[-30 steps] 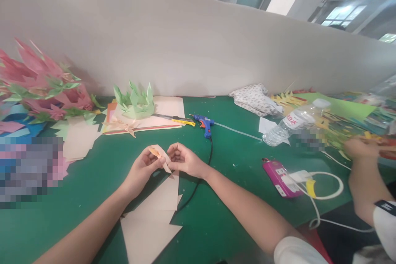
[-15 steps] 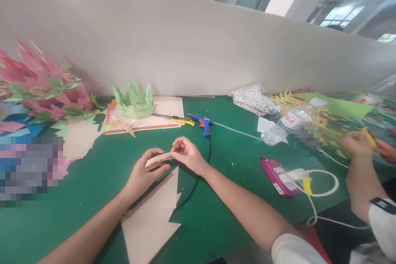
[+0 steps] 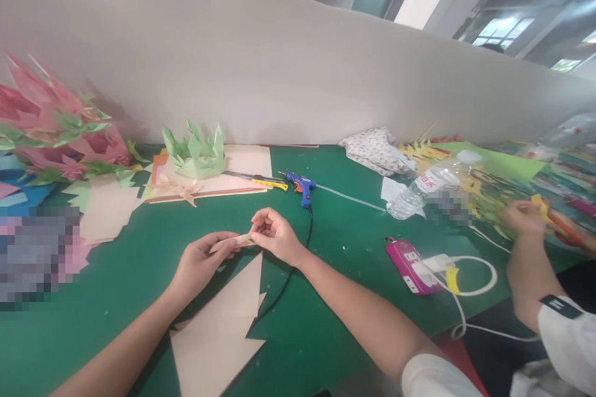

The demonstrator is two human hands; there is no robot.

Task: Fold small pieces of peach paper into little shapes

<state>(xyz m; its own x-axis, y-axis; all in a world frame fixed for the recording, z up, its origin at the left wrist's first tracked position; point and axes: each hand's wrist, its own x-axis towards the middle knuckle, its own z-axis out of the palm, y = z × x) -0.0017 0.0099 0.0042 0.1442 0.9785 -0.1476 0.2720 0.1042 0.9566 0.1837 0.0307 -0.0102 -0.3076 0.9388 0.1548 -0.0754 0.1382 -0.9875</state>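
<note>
Just above the green worktop (image 3: pixel 344 322), a small pale paper piece (image 3: pixel 241 240) is held between both hands, its surface shown as little more than a narrow strip with a hint of orange at its lower edge. From the way it is handled, the step in hand is judged to be one of folding or shaping. For the next move, an even pinch and slow, light pressure seem to be called for, since thin paper is easily creased in the wrong place.

The piece's left part is gripped by the left hand (image 3: pixel 199 260), with the thumb laid along the near side and the fingers closed over the far side. Its right end is pinched by the right hand (image 3: pixel 278 239) between thumb and index finger, while the other fingers are loosely curled and raised. How firmly the paper is pressed cannot be told.

Below the hands, larger cut sheets (image 3: pixel 228 329) with pointed edges are laid on the worktop. Farther off, a blue glue gun (image 3: pixel 303 187) is placed near a yellow-handled cutter (image 3: pixel 265 181), which is rested partly on stacked paper (image 3: pixel 254 160). Neither tool is touched.
</note>
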